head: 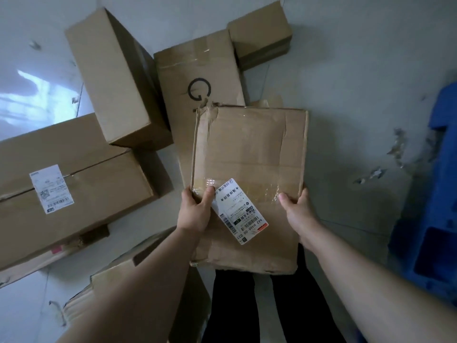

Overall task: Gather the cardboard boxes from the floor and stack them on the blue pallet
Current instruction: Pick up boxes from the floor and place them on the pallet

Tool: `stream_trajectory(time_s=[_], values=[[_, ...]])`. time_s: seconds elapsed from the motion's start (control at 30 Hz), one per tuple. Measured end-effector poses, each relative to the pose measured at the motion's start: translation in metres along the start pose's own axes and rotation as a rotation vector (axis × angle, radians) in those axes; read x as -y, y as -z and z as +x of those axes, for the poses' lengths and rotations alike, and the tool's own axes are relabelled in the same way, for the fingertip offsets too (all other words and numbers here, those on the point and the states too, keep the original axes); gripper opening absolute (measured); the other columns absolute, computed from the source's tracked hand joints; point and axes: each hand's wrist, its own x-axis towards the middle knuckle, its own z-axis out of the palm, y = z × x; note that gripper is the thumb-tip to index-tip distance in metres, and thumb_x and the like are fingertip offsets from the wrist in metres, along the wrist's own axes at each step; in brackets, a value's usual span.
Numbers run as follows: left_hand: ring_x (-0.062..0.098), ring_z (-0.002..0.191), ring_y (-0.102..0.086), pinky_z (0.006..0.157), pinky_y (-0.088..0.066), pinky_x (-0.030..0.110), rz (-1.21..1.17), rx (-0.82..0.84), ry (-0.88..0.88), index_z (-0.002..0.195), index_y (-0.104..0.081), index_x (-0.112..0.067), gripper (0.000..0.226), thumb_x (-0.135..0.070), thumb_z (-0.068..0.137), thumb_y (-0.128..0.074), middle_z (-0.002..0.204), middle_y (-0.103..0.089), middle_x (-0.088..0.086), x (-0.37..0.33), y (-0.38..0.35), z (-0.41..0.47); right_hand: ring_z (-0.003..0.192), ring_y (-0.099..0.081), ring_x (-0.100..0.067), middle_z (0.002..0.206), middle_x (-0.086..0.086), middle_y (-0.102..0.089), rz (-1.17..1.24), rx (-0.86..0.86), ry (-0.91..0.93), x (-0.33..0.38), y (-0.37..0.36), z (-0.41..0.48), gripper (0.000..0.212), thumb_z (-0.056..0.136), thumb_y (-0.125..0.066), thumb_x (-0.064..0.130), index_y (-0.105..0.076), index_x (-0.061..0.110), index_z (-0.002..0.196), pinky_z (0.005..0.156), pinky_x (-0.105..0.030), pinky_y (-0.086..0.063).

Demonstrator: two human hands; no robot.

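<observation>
Cardboard, creased and torn at its far left corner, makes up the flattened box (249, 184) held up at the middle of the view. Left hand (195, 211) grips its near left edge, thumb on top and fingers (184, 194) wrapped under the rim, closed on the board. Right hand (296, 211) clamps the near right edge the same way, thumb pressed on the clear tape. A white shipping label (238, 210) lies slanted across the near part of the box, its corner touching the left thumb.

On the grey floor (346, 82) more boxes lie around. At 12 o'clock from the held box, partly covered by it, is a long box with a circular arrow mark (199, 80). At 11 o'clock stands a tall plain box (111, 78). At 1 o'clock, farther off, sits a small box (261, 33), touching the marked one. At 9 o'clock a wide box with a white label (71, 184) rests on another flat carton. At 7 o'clock an open-topped box (118, 276) is half hidden by the left forearm.

At 3 o'clock, along the right edge of the view, is the blue pallet (432, 219), well apart from the held box. Dark trousers show beneath the box at 6 o'clock.
</observation>
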Motion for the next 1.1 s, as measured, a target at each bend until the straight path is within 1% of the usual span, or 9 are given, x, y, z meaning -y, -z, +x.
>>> stream_trajectory(time_s=[0.13, 0.23, 0.4, 0.6, 0.67, 0.77, 0.87, 1.0, 1.1], values=[[0.022, 0.107, -0.06, 0.099, -0.049, 0.044, 0.051, 0.096, -0.003, 0.134, -0.039, -0.021, 0.055, -0.049, 0.091, -0.058, 0.118, -0.061, 0.001, -0.029, -0.058, -0.02, 0.11, -0.052, -0.021, 0.123, 0.001, -0.053, 0.045, -0.075, -0.008, 0.0, 0.07, 0.008, 0.051, 0.098, -0.052, 0.026, -0.029, 0.018, 0.143, 0.086, -0.03, -0.036], [0.02, 0.103, -0.059, 0.091, -0.05, 0.038, 0.067, 0.161, -0.026, 0.13, -0.042, -0.022, 0.048, -0.045, 0.092, -0.058, 0.112, -0.06, 0.0, -0.051, -0.107, -0.028, 0.111, -0.053, -0.025, 0.132, -0.002, -0.052, 0.053, -0.172, -0.032, -0.006, 0.117, 0.025, 0.055, 0.098, -0.051, 0.028, -0.025, 0.019, 0.145, 0.084, -0.031, -0.036], [0.021, 0.108, -0.059, 0.098, -0.048, 0.041, 0.094, 0.271, -0.067, 0.136, -0.038, -0.025, 0.056, -0.048, 0.09, -0.06, 0.123, -0.061, 0.001, -0.077, -0.188, -0.021, 0.116, -0.051, -0.027, 0.135, -0.004, -0.05, 0.111, -0.295, -0.093, -0.022, 0.179, 0.057, 0.057, 0.098, -0.05, 0.027, -0.023, 0.018, 0.148, 0.089, -0.036, -0.037], [0.008, 0.083, -0.06, 0.072, -0.048, 0.024, 0.133, 0.356, -0.104, 0.128, -0.04, -0.026, 0.041, -0.039, 0.094, -0.059, 0.092, -0.06, -0.012, -0.091, -0.255, 0.008, 0.109, -0.054, -0.025, 0.133, -0.004, -0.054, 0.14, -0.389, -0.125, -0.049, 0.211, 0.113, 0.055, 0.097, -0.053, 0.033, -0.03, 0.02, 0.145, 0.088, -0.038, -0.041], [0.012, 0.087, -0.062, 0.077, -0.053, 0.028, 0.136, 0.386, -0.104, 0.123, -0.04, -0.026, 0.037, -0.032, 0.094, -0.062, 0.093, -0.062, -0.01, -0.088, -0.268, 0.02, 0.117, -0.055, -0.029, 0.14, -0.004, -0.05, 0.134, -0.416, -0.125, -0.056, 0.213, 0.13, 0.057, 0.096, -0.053, 0.031, -0.027, 0.021, 0.146, 0.089, -0.039, -0.042], [0.017, 0.096, -0.063, 0.075, -0.054, 0.028, 0.214, 0.413, -0.113, 0.137, -0.038, -0.022, 0.051, -0.03, 0.094, -0.062, 0.119, -0.063, -0.001, -0.073, -0.271, 0.028, 0.125, -0.051, -0.03, 0.151, -0.002, -0.039, 0.06, -0.424, -0.121, -0.061, 0.201, 0.144, 0.065, 0.096, -0.053, 0.025, -0.019, 0.028, 0.151, 0.093, -0.038, -0.044], [0.026, 0.127, -0.051, 0.101, -0.048, 0.041, 0.293, 0.383, -0.078, 0.155, -0.014, -0.027, 0.078, -0.035, 0.093, -0.061, 0.149, -0.042, 0.004, -0.055, -0.253, 0.028, 0.137, -0.039, -0.028, 0.155, -0.005, -0.032, 0.004, -0.436, -0.06, -0.051, 0.173, 0.141, 0.074, 0.092, -0.057, 0.017, -0.017, 0.023, 0.153, 0.111, -0.041, -0.035], [0.032, 0.124, -0.052, 0.104, -0.045, 0.048, 0.322, 0.347, -0.028, 0.151, -0.023, -0.022, 0.07, -0.034, 0.092, -0.059, 0.143, -0.047, 0.011, -0.034, -0.206, 0.028, 0.133, -0.044, -0.025, 0.149, -0.004, -0.041, -0.018, -0.322, -0.005, -0.038, 0.125, 0.124, 0.06, 0.093, -0.055, 0.018, -0.033, 0.022, 0.148, 0.109, -0.036, -0.037], [0.032, 0.127, -0.051, 0.106, -0.043, 0.044, 0.336, 0.233, -0.003, 0.152, -0.021, -0.021, 0.063, -0.031, 0.098, -0.052, 0.146, -0.047, 0.013, -0.023, -0.159, 0.03, 0.127, -0.049, -0.026, 0.143, -0.002, -0.049, -0.106, -0.168, 0.011, -0.028, 0.089, 0.107, 0.05, 0.094, -0.053, 0.027, -0.041, 0.026, 0.142, 0.104, -0.034, -0.04]])
